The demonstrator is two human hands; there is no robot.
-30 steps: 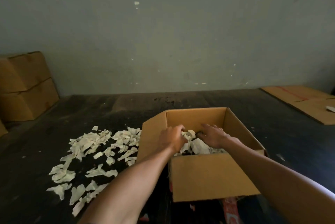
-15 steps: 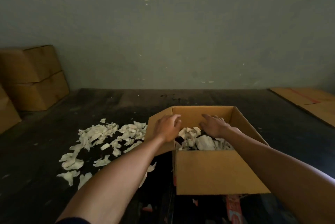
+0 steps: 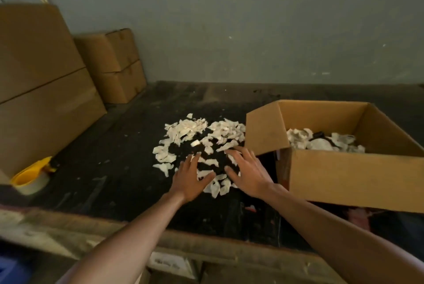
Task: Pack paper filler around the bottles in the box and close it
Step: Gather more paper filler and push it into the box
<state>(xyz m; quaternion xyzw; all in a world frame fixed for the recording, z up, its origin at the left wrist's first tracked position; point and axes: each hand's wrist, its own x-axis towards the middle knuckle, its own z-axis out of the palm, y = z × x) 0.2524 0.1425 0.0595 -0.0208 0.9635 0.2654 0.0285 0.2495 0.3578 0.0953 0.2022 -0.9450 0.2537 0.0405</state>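
An open cardboard box (image 3: 339, 178) stands at the right of the dark table, its flaps up. Inside it, white paper filler (image 3: 300, 140) lies around a dark bottle top (image 3: 319, 134); the bottles are mostly hidden. Left of the box a pile of torn white paper scraps (image 3: 195, 132) is spread on the table. My left hand (image 3: 190, 178) and my right hand (image 3: 249, 172) hover palm-down over the near edge of that pile, fingers spread, holding nothing.
A yellow tape dispenser (image 3: 31, 177) sits at the left on the table. Closed cardboard boxes (image 3: 46, 81) are stacked along the left, with two more boxes (image 3: 112, 65) behind against the grey wall. The table's worn front edge (image 3: 137, 235) runs below my arms.
Both hands have left the box and moved left over the scrap pile, fingers now spread. My view has swung left, so the box sits at the right and the tape dispenser appears.
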